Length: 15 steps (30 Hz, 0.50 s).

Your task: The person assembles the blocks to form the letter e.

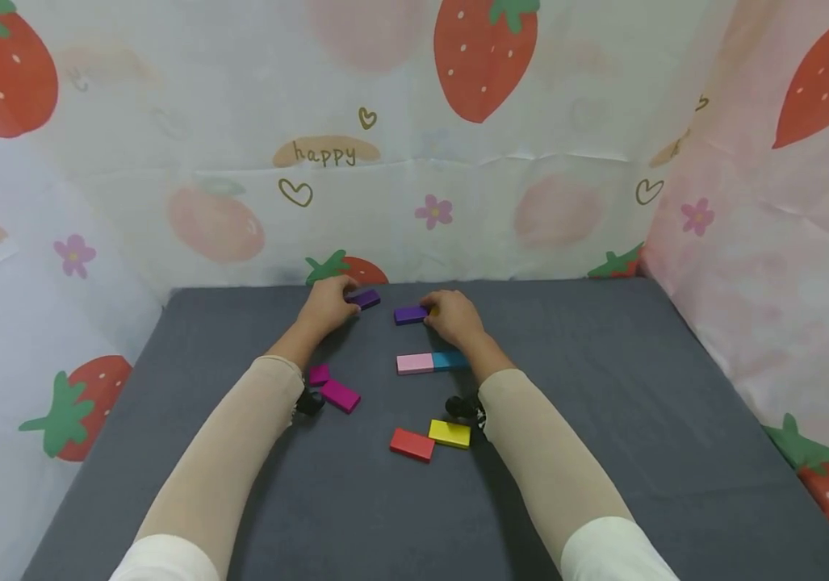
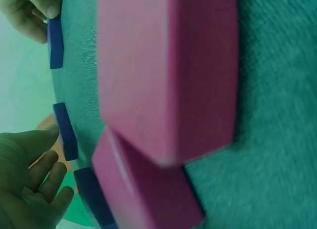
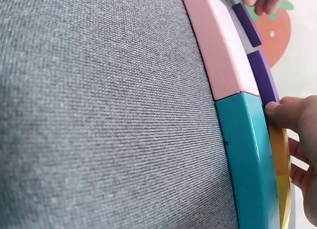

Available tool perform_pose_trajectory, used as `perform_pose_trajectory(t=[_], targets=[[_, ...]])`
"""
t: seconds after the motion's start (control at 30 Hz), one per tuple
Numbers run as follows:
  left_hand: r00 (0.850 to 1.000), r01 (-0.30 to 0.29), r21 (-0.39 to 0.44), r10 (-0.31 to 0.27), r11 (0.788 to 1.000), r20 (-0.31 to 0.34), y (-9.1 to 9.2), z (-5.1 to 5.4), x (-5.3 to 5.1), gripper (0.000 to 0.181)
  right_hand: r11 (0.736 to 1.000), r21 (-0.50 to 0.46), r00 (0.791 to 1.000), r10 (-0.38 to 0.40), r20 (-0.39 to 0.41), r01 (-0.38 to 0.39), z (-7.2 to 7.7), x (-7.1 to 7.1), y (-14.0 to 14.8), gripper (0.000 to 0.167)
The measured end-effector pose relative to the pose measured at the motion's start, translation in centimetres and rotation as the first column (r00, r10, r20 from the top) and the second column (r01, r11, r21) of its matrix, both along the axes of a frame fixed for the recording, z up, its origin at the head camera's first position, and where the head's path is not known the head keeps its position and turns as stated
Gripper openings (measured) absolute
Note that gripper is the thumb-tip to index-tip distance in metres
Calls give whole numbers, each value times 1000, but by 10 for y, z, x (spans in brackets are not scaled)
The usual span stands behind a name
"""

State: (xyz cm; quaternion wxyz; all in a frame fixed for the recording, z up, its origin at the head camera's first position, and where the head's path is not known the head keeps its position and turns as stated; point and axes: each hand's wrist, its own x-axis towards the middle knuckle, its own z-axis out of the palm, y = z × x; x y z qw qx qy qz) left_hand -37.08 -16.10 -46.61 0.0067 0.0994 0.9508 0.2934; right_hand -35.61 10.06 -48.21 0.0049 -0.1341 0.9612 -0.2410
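My left hand (image 1: pixel 327 305) is at the far side of the grey table, beside a purple block (image 1: pixel 364 299). In the left wrist view its thumb lies close to this block, the other fingers spread loosely; contact is unclear. Another dark block (image 2: pixel 93 197) sits near those fingers. To the right, my right hand (image 1: pixel 453 315) pinches an orange block (image 3: pixel 279 145) between thumb and fingers. Its thumb tip lies at the joint with a second purple block (image 1: pixel 410 315). A yellow block (image 3: pixel 283 197) adjoins the orange one's other end, partly hidden.
Nearer, a pink block (image 1: pixel 414 364) and a blue block (image 1: pixel 450 361) lie end to end. Two magenta blocks (image 1: pixel 341 396) touch near the left forearm. A red block (image 1: pixel 412 445) and a yellow block (image 1: pixel 450 434) lie in front. Strawberry-print cloth (image 1: pixel 399 226) hangs behind the table.
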Motion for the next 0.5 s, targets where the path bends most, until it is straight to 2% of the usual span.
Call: perform_pose_trajectory(t=[0.2,0.5], targets=[[1000,-20,-6,20,1000,13,0,-7,-2,51,1000,-9,1000,-4,-10,4,-2,-1,0,34],[998,-52,33,51,998,26,0,-14,-6,50,1000,-26,1000,-15,7,15,-2,0,0,34]])
